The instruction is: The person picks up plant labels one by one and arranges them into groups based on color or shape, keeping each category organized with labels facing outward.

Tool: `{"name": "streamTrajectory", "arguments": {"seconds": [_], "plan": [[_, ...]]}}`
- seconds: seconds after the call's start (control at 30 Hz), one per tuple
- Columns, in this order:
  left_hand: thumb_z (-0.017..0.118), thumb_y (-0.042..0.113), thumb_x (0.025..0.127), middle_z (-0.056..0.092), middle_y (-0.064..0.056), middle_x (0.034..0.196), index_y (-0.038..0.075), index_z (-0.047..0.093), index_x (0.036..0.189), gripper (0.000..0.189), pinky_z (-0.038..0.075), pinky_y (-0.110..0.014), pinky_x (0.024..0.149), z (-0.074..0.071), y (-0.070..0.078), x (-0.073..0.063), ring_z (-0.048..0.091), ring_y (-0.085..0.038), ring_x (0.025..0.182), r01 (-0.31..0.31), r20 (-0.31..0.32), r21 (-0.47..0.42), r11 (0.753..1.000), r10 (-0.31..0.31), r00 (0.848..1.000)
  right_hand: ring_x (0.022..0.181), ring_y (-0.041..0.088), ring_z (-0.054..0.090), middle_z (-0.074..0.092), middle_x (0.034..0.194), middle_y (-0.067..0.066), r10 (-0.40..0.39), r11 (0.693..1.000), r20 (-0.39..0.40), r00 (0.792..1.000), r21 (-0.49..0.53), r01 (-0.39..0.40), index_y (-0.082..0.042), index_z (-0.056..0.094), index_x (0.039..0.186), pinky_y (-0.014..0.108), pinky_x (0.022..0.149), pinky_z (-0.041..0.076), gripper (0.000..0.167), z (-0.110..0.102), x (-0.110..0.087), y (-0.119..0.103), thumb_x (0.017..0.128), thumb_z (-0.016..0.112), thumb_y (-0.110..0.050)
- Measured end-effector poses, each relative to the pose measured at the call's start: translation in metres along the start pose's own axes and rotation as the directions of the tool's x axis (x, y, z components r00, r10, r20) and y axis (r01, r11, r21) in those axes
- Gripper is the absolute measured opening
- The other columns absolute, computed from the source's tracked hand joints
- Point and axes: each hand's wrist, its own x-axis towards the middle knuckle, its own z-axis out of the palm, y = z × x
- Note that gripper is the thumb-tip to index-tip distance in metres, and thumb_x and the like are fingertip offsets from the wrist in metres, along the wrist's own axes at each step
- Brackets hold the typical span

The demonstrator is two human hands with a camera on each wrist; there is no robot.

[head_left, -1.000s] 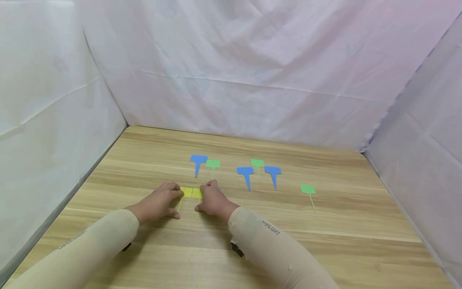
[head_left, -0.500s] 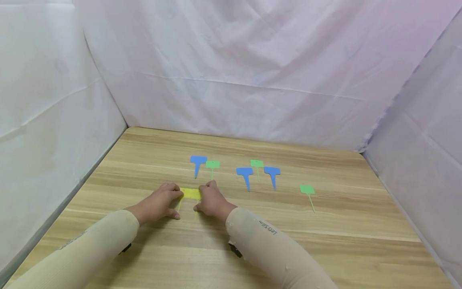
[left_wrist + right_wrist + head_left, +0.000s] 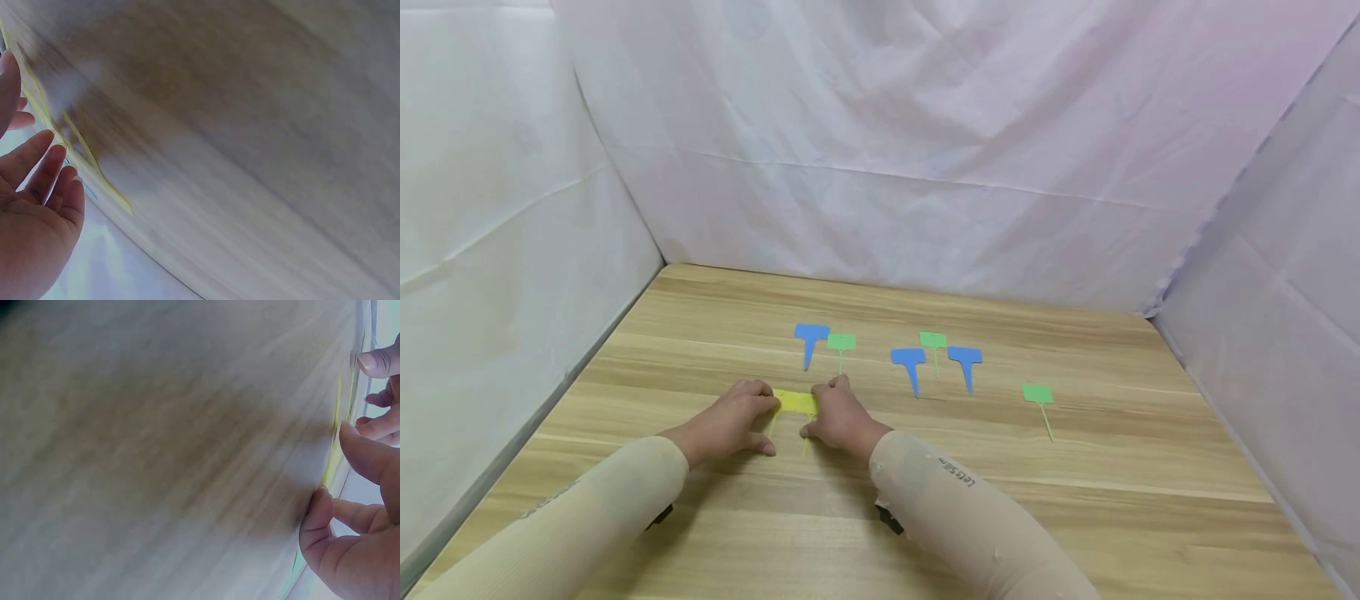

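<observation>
Two yellow T-shaped plant labels lie flat side by side on the wooden table in the head view, their heads meeting edge to edge. My left hand (image 3: 730, 421) touches the outer edge of the left yellow label (image 3: 787, 401), thumb held apart below. On the other side, my right hand (image 3: 847, 423) has its fingertips on the outer edge of the right yellow label (image 3: 806, 403), partly covering it. The right thumb rests near that label's thin stem. In the left wrist view the left fingers (image 3: 47, 165) are loosely bent beside a yellow label (image 3: 115, 192).
Behind the hands lie blue T-shaped labels (image 3: 811, 333) (image 3: 909, 357) (image 3: 966, 355) and green labels (image 3: 842, 342) (image 3: 933, 339). Another green label (image 3: 1037, 393) lies farther right. White cloth walls (image 3: 895, 142) enclose the table (image 3: 1120, 467) at the back and both sides.
My right hand has shifted slightly left with the right yellow label, closing the narrow gap between the two yellow heads. The left hand has stayed in place.
</observation>
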Motion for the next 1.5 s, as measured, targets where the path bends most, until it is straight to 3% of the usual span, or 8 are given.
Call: {"name": "streamTrajectory", "arguments": {"seconds": [0.3,0.53,0.67,0.9,1.13,1.5], "plan": [[0.083,0.024,0.074,0.053,-0.016,0.125,-0.004,0.060,0.123,0.062,0.042,-0.051,0.098,-0.003,0.006,-0.003,0.046,-0.035,0.115,-0.019,-0.107,-0.008,1.000,0.018,0.994,0.115,0.025,0.051,0.035,0.135,0.018,0.010,0.990,-0.043,0.999,0.144,-0.004,-0.004,0.041,0.144,0.037,0.099,0.045,0.066,-0.021,-0.005,0.011,0.088,0.072,-0.018],[0.084,0.024,0.073,0.053,-0.016,0.126,-0.002,0.059,0.125,0.064,0.040,-0.051,0.100,0.000,0.010,0.000,0.045,-0.034,0.117,0.023,-0.125,-0.036,0.999,-0.028,0.992,0.111,0.025,0.050,0.038,0.132,0.019,-0.042,0.983,-0.071,0.997,0.176,0.054,-0.004,0.046,0.141,0.038,0.096,0.045,0.060,-0.030,-0.006,0.028,0.088,0.071,-0.013],[0.085,0.028,0.072,0.054,-0.015,0.125,-0.002,0.059,0.125,0.066,0.040,-0.051,0.101,0.005,0.012,0.003,0.045,-0.034,0.117,0.018,-0.126,-0.042,0.999,-0.023,0.992,0.104,0.024,0.052,0.039,0.132,0.018,-0.055,0.979,-0.073,0.996,0.191,0.068,-0.005,0.046,0.141,0.038,0.090,0.047,0.057,-0.036,-0.009,0.035,0.089,0.070,-0.015],[0.085,0.030,0.072,0.053,-0.013,0.125,-0.002,0.060,0.123,0.065,0.039,-0.048,0.102,0.014,0.021,0.009,0.045,-0.033,0.119,-0.001,-0.087,-0.073,0.997,-0.005,0.996,0.099,0.023,0.052,0.044,0.128,0.017,-0.074,0.980,-0.102,0.992,0.178,0.091,-0.006,0.049,0.140,0.036,0.081,0.048,0.056,-0.046,-0.008,0.052,0.089,0.070,-0.016],[0.085,0.027,0.072,0.054,-0.008,0.119,-0.003,0.061,0.121,0.062,0.039,-0.046,0.102,0.021,0.029,0.014,0.045,-0.029,0.116,-0.041,-0.053,-0.093,0.995,0.036,0.998,0.105,0.027,0.053,0.045,0.129,0.017,-0.031,0.972,-0.125,0.992,0.226,0.059,-0.007,0.047,0.141,0.038,0.084,0.049,0.057,-0.054,-0.004,0.068,0.090,0.070,-0.015],[0.086,0.025,0.071,0.054,-0.009,0.121,-0.004,0.062,0.119,0.061,0.039,-0.044,0.102,0.022,0.033,0.019,0.045,-0.027,0.115,-0.009,-0.002,-0.073,0.997,0.009,1.000,0.111,0.030,0.051,0.043,0.131,0.018,-0.002,0.965,-0.138,0.990,0.260,0.039,-0.008,0.044,0.143,0.042,0.086,0.049,0.064,-0.064,0.012,0.077,0.087,0.073,-0.018]]}}
